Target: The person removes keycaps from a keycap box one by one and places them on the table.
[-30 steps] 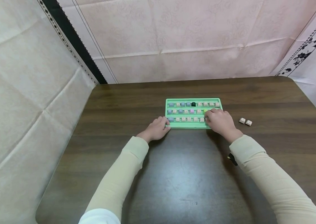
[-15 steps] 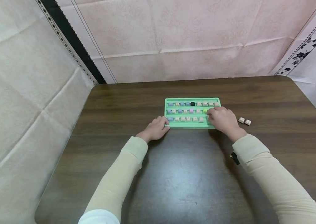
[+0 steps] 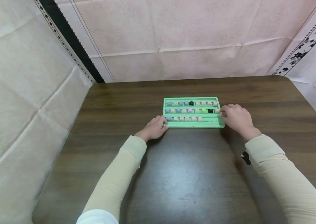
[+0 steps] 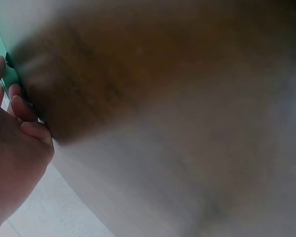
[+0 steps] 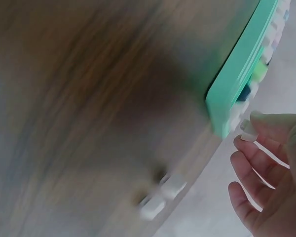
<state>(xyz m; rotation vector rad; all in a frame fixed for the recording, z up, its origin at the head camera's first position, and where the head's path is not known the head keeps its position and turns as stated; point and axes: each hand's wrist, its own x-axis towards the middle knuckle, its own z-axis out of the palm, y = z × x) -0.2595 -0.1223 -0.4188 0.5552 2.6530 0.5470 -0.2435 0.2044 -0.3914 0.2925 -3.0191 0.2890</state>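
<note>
A green tray holds three rows of keycaps, mostly white and blue-grey, with black, pink and yellow-green ones among them. My left hand grips its near left corner; in the left wrist view the thumb and curled fingers are around the green edge. At the tray's right edge is my right hand. Its thumb and index finger pinch a white keycap, seen in the right wrist view, while the other fingers are loosely bent. The right part of the front row shows bare green.
Two loose white keycaps, one beside the other, lie on the table right of the tray; the right hand hides them in the head view. The wooden table ends at a pale cloth wall behind.
My right hand has moved right, from over the tray to its right edge, uncovering a black and a white keycap in the middle row. The left hand stays at the tray's corner.
</note>
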